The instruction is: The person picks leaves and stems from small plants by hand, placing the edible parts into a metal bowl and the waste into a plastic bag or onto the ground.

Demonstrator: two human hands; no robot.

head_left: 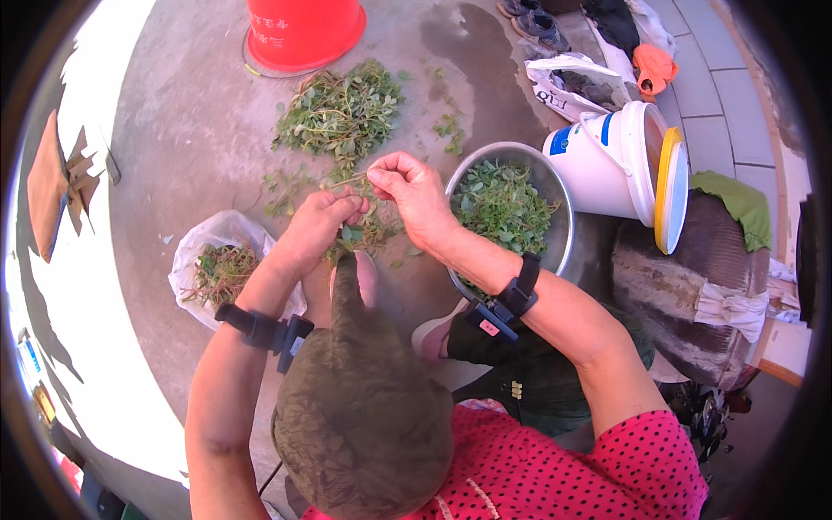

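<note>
"Green, thin plant stem [346, 182]: where does it lie in the head view?"

"Between your hands, long axis running roughly left to right, its end pinched by your right hand [414, 198]. Your left hand [317, 222] curls just below; I cannot tell its grip."

"Any writing?"

"White characters [276, 33] mark the red plastic bucket [308, 39] ahead; blue labels [562, 140] sit on the white plastic pail [598, 169]."

Bright sunlight [130, 373] whitens the left side of a grey concrete floor [191, 130], while the rest lies in shade. A dark, wet-looking patch [498, 87] stains its upper part, and grey tiles [706, 91] run along the upper right.
</note>
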